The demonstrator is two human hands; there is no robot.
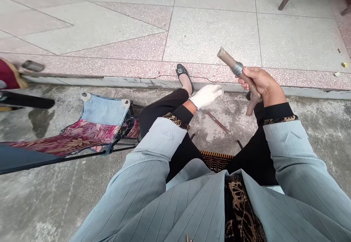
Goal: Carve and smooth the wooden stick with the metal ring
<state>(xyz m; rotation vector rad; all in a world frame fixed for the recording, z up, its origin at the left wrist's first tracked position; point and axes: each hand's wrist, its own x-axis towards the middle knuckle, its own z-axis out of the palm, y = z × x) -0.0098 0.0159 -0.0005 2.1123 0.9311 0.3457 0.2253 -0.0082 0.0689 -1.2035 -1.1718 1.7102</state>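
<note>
Head view: my right hand (261,81) grips a forked stick (248,82) around its middle, thumb just beside the wire coil (237,68) wound on the shaft. Stick is tilted, plain end up and to the left, forked end near my right leg. Left hand (207,96), in a white glove, has fingers together; I cannot tell whether they close on anything. Thin rod (217,122) lies on the concrete ground (204,134) between my legs.

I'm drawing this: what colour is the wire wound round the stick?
The wire is silvery grey, showing best in the head view.
</note>
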